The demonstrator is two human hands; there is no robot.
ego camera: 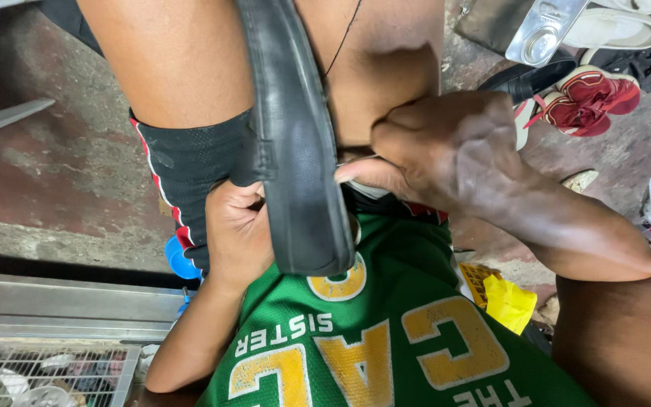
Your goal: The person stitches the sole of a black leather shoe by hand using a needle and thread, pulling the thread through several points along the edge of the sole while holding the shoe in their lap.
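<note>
A black leather shoe (291,143) runs from the top of the view down to my chest, sole edge toward the camera. My left hand (235,230) grips it from underneath at the left side, fingers wrapped behind it. My right hand (446,151) is closed at the shoe's right edge, thumb pressed toward the leather, pinching something small that I cannot make out. A thin dark thread (344,34) runs up from near that hand. The shoe rests between my bare knees, over black shorts (186,162) and a green jersey (386,339).
Red sandals (585,98), a black shoe and white footwear lie on the concrete floor at the upper right, with a metal tin (540,34) beside them. A yellow wrapper (502,298) lies by my right leg. A metal grate (47,373) sits at lower left.
</note>
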